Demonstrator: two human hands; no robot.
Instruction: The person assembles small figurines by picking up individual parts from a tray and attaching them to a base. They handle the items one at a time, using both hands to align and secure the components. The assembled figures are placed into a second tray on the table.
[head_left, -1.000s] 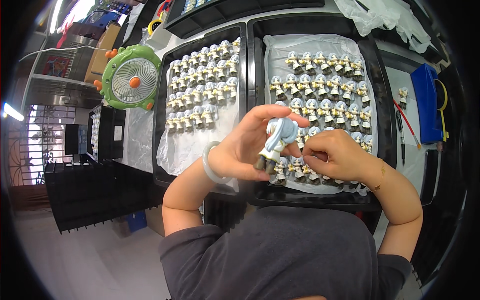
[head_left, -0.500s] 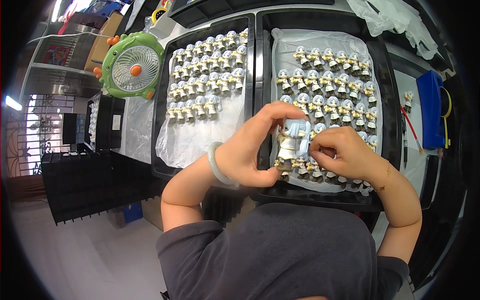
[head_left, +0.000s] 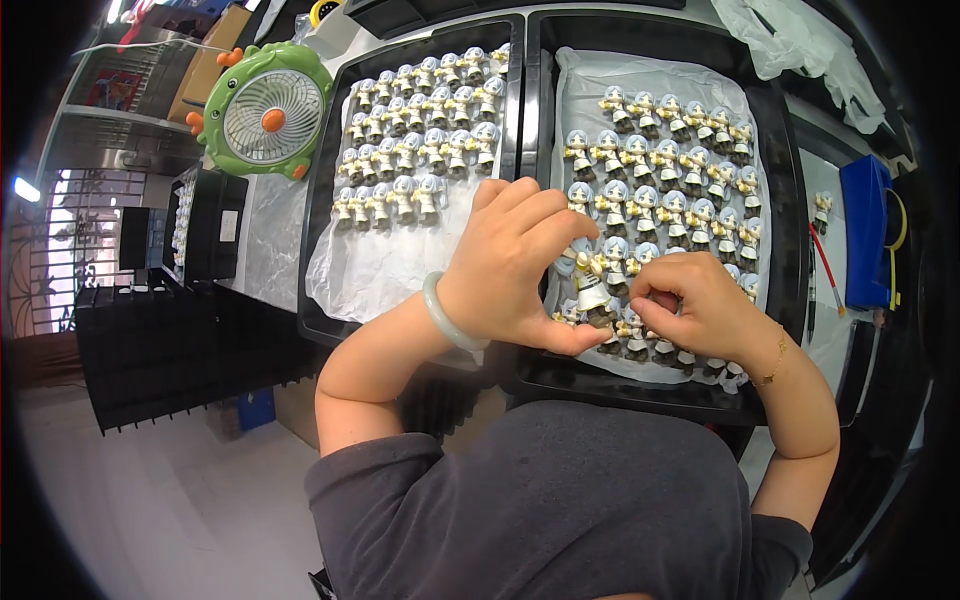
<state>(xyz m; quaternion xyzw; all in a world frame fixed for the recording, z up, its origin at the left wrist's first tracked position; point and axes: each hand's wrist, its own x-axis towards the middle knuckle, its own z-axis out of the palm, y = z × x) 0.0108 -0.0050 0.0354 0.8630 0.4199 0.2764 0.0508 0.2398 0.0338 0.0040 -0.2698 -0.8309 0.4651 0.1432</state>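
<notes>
Between the thumb and fingers of my left hand (head_left: pixel 515 265) a small figurine (head_left: pixel 592 288) with pale blue hair, a white robe and dark boots is held tilted over the right tray. Close beside it, my right hand (head_left: pixel 695 300) has its fingers curled into a pinch; whatever is in them, if anything, is hidden. Beneath both hands, the black right tray (head_left: pixel 530 150) is lined with white sheeting (head_left: pixel 640 72) and carries rows of similar figurines (head_left: pixel 668 160). Some of those are covered by my hands.
To the left, a second black tray (head_left: pixel 318 215) holds more figurines (head_left: pixel 403 197) in rows. Beyond it stands a green fan (head_left: pixel 318 90). On the right lie a red brush (head_left: pixel 826 262), a lone figurine (head_left: pixel 822 210) and a blue box (head_left: pixel 865 230). Crumpled plastic (head_left: pixel 800 45) sits at the far right.
The figurine in my left hand has been turned from upright and side-on to tilted, with its head leaning left. The left fingers have rolled over it; my right hand stays curled nearby.
</notes>
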